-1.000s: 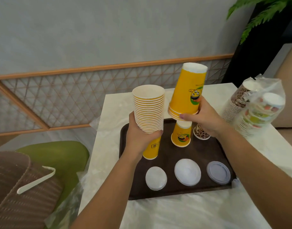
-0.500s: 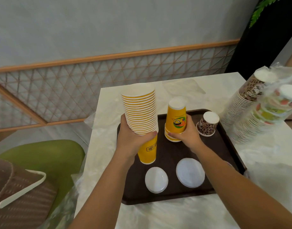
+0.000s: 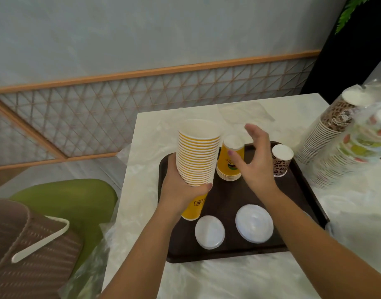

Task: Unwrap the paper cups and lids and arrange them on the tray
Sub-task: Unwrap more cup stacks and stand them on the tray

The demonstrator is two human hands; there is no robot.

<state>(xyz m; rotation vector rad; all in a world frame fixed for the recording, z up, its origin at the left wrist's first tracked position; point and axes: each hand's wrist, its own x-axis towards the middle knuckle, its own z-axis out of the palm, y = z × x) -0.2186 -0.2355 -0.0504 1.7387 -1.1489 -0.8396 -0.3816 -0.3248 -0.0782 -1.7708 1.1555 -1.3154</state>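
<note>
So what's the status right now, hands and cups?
Left hand grips the tall yellow cup stack, mouths up. Right hand open, beside the short upside-down yellow stack on the tray. Nothing blocking.

A single head-mounted wide-angle camera supplies the only view. It looks forward and steeply down from above and behind both forearms, at close range. The fingers [image 3: 253,134] of the right hand [image 3: 257,162] sit near frame centre. The tray [image 3: 226,253] lies below them, the counter [image 3: 239,279] reaches the near edge, and the wall [image 3: 142,35] fills the frame beyond the fingers. No second view overlaps.
</note>
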